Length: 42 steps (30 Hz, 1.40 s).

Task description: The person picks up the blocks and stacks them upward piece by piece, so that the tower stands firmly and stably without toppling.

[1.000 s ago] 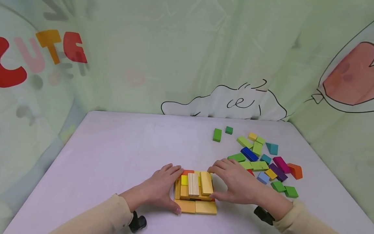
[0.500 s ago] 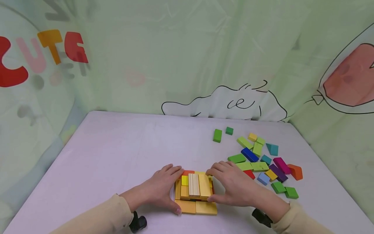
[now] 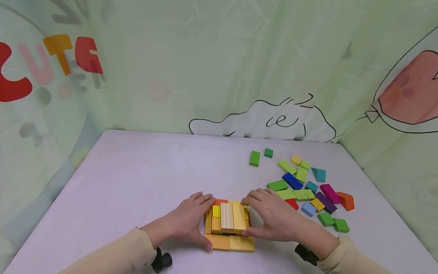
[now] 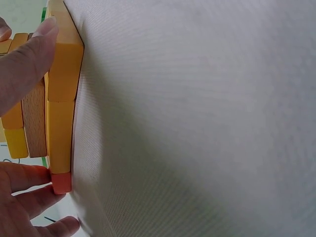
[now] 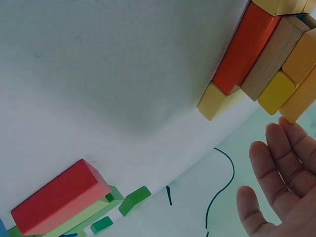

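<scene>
In the head view a low stack of wooden blocks point(image 3: 217, 241) in yellow, orange and red lies at the table's near middle. My left hand point(image 3: 186, 220) holds its left side, thumb at the front corner, fingers at the back. The left wrist view shows that thumb on an orange block point(image 4: 66, 69) and fingertips at a red block point(image 4: 61, 182). On top, a pale striped block point(image 3: 227, 216) sits beside a yellow block point(image 3: 239, 217). My right hand point(image 3: 273, 217) pinches the yellow block lengthwise between thumb and fingers. In the right wrist view, fingertips touch its end; the thumb is out of sight.
Loose coloured blocks lie on the right of the table, among them a blue block point(image 3: 292, 180), a magenta block point(image 3: 329, 193) and an orange block point(image 3: 346, 200). A green block point(image 3: 254, 158) lies farther back. A printed curtain point(image 3: 219, 68) stands behind the table.
My right hand has shifted slightly left, bringing the yellow block against the pale striped one. That happened before the half-second frame; since then everything looks the same. My left hand has stayed put.
</scene>
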Each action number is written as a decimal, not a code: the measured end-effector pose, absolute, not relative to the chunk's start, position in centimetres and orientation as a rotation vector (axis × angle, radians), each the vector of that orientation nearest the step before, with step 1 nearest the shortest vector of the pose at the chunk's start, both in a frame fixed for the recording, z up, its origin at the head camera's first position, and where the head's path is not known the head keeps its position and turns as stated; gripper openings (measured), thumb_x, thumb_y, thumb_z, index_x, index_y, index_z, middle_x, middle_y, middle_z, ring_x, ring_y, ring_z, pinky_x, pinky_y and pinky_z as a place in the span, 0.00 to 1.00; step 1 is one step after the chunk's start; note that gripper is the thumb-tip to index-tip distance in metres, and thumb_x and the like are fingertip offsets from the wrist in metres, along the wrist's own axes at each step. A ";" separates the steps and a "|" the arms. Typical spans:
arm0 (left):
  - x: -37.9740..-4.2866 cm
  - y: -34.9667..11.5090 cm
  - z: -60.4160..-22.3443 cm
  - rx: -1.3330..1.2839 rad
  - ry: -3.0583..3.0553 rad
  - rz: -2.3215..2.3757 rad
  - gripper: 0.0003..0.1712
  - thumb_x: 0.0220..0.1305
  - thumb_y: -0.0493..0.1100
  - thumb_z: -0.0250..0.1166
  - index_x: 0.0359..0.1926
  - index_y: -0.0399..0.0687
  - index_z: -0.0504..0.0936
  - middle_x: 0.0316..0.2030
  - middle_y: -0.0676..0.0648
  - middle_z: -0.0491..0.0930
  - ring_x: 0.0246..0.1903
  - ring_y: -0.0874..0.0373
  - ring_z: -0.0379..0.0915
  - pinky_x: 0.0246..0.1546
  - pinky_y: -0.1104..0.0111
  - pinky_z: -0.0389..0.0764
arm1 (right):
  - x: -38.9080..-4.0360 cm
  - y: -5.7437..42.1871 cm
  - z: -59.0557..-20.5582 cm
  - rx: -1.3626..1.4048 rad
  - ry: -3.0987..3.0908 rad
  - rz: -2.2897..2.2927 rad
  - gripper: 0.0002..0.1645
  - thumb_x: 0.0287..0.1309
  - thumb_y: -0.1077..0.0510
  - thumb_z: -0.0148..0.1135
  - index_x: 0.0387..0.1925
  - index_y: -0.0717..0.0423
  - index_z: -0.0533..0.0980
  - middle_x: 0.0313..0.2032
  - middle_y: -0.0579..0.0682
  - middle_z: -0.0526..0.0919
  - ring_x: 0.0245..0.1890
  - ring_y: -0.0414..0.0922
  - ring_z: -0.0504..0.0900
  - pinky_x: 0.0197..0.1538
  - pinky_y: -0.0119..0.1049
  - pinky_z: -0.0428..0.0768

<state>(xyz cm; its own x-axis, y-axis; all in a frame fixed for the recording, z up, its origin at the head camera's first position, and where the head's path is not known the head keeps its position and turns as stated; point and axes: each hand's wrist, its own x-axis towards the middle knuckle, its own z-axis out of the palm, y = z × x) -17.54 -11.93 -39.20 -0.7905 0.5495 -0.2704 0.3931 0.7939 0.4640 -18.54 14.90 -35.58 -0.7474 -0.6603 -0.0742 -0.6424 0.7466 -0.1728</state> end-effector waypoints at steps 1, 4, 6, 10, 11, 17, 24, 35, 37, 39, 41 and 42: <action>-17.5 -11.9 -39.2 0.713 2.588 0.551 0.69 0.42 0.68 0.81 0.79 0.46 0.58 0.78 0.45 0.59 0.78 0.40 0.49 0.76 0.44 0.61 | -18.6 14.9 -35.6 -1.051 2.812 -0.204 0.41 0.50 0.28 0.72 0.56 0.49 0.79 0.52 0.46 0.83 0.56 0.48 0.79 0.63 0.64 0.77; -17.5 -11.9 -39.3 0.714 2.588 0.555 0.69 0.42 0.68 0.81 0.79 0.46 0.58 0.78 0.45 0.59 0.78 0.40 0.49 0.76 0.44 0.61 | -18.6 14.8 -35.5 -1.044 2.812 -0.200 0.41 0.50 0.27 0.72 0.56 0.49 0.79 0.52 0.46 0.83 0.56 0.48 0.79 0.63 0.64 0.77; -17.6 -11.9 -39.3 0.713 2.587 0.556 0.69 0.42 0.68 0.81 0.79 0.46 0.58 0.78 0.45 0.59 0.79 0.41 0.49 0.76 0.44 0.60 | -18.6 14.8 -35.5 -1.043 2.811 -0.200 0.42 0.50 0.27 0.71 0.56 0.49 0.79 0.52 0.46 0.83 0.56 0.48 0.79 0.62 0.64 0.78; -17.6 -11.9 -39.3 0.707 2.584 0.559 0.68 0.42 0.67 0.81 0.79 0.47 0.58 0.78 0.45 0.59 0.79 0.40 0.49 0.76 0.44 0.61 | -18.6 14.9 -35.5 -1.042 2.806 -0.206 0.43 0.51 0.25 0.69 0.57 0.49 0.78 0.52 0.46 0.83 0.56 0.48 0.78 0.63 0.63 0.78; -17.6 -11.9 -39.3 0.705 2.584 0.557 0.69 0.42 0.67 0.81 0.79 0.47 0.58 0.78 0.46 0.59 0.79 0.40 0.49 0.76 0.43 0.61 | -18.6 14.9 -35.5 -1.041 2.803 -0.208 0.44 0.51 0.24 0.69 0.57 0.50 0.78 0.52 0.46 0.83 0.56 0.48 0.78 0.63 0.63 0.77; -17.6 -11.9 -39.2 0.694 2.584 0.563 0.69 0.42 0.67 0.82 0.79 0.48 0.58 0.78 0.46 0.59 0.79 0.41 0.48 0.76 0.43 0.61 | -18.9 15.4 -35.2 -1.039 2.805 -0.245 0.48 0.52 0.18 0.60 0.59 0.50 0.77 0.54 0.47 0.82 0.57 0.49 0.78 0.63 0.62 0.78; -17.6 -11.8 -39.1 0.688 2.588 0.553 0.69 0.41 0.67 0.82 0.79 0.47 0.59 0.78 0.46 0.59 0.78 0.41 0.49 0.75 0.43 0.62 | -23.0 17.2 -35.3 -0.897 2.975 -0.318 0.29 0.66 0.43 0.66 0.61 0.56 0.77 0.49 0.53 0.84 0.51 0.51 0.82 0.55 0.56 0.83; -17.6 -11.8 -39.5 0.692 2.572 0.545 0.69 0.42 0.69 0.81 0.79 0.48 0.58 0.78 0.47 0.59 0.78 0.41 0.49 0.76 0.45 0.62 | -33.1 18.7 -37.7 -0.849 2.922 0.092 0.35 0.64 0.67 0.66 0.71 0.54 0.70 0.73 0.66 0.67 0.66 0.70 0.72 0.60 0.67 0.77; -17.6 -11.8 -39.5 0.701 2.582 0.529 0.69 0.42 0.69 0.81 0.79 0.48 0.58 0.78 0.47 0.59 0.78 0.42 0.50 0.76 0.45 0.62 | -33.9 18.6 -37.9 -0.823 2.875 0.103 0.35 0.65 0.68 0.62 0.72 0.52 0.69 0.73 0.68 0.65 0.66 0.71 0.72 0.60 0.64 0.79; -17.7 -11.8 -39.5 0.706 2.590 0.519 0.69 0.42 0.69 0.81 0.79 0.48 0.58 0.78 0.47 0.59 0.78 0.42 0.50 0.76 0.46 0.62 | -34.4 18.3 -37.8 -0.797 2.836 0.095 0.35 0.66 0.69 0.61 0.72 0.52 0.69 0.72 0.70 0.65 0.66 0.71 0.72 0.61 0.62 0.80; -17.8 -11.8 -39.5 0.704 2.593 0.515 0.69 0.42 0.69 0.81 0.79 0.48 0.58 0.78 0.47 0.59 0.78 0.42 0.50 0.76 0.46 0.62 | -34.6 18.1 -37.9 -0.783 2.812 0.070 0.33 0.66 0.69 0.60 0.72 0.53 0.70 0.70 0.71 0.68 0.66 0.69 0.73 0.62 0.59 0.80; -17.8 -11.9 -39.5 0.699 2.593 0.517 0.69 0.42 0.69 0.81 0.79 0.48 0.58 0.78 0.47 0.59 0.78 0.42 0.50 0.76 0.45 0.62 | -34.6 17.9 -37.8 -0.780 2.802 0.054 0.33 0.66 0.69 0.60 0.71 0.53 0.71 0.68 0.71 0.70 0.66 0.68 0.73 0.63 0.58 0.80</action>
<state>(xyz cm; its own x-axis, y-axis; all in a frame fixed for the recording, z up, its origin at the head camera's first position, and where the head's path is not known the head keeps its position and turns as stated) -17.82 -11.88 -39.53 -0.7930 0.5396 -0.2826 0.3898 0.8061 0.4453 -34.58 17.92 -37.83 -0.8312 -0.5052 -0.2321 -0.5137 0.8576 -0.0269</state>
